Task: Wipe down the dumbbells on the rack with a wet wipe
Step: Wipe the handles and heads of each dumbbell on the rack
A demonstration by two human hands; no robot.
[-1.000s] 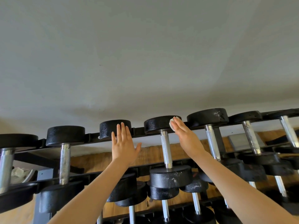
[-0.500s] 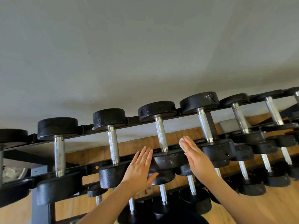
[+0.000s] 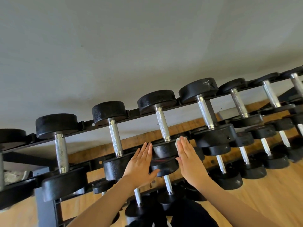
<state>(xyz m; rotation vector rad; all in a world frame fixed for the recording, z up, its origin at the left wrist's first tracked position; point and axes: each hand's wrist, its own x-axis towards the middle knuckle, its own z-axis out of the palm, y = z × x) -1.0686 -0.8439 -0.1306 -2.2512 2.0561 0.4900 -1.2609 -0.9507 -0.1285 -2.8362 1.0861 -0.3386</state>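
Observation:
A black rack (image 3: pixel 85 126) carries a row of black dumbbells with chrome handles. The middle dumbbell (image 3: pixel 162 122) has its near head (image 3: pixel 164 150) between my hands. My left hand (image 3: pixel 141 163) lies flat with straight fingers against the left side of that head. My right hand (image 3: pixel 188 159) presses a small white wet wipe (image 3: pixel 177 142) against the head's right side, fingers straight. Only a corner of the wipe shows past my fingertips.
More dumbbells (image 3: pixel 205 108) fill the top tier on both sides, and smaller ones (image 3: pixel 221 167) sit on lower tiers. A grey wall (image 3: pixel 131 46) stands behind the rack. Wooden floor (image 3: pixel 270 194) lies to the right and below.
Both hands came down from the far heads of the top row to the near head of the middle dumbbell, and now flank it more closely. The view has tilted downward.

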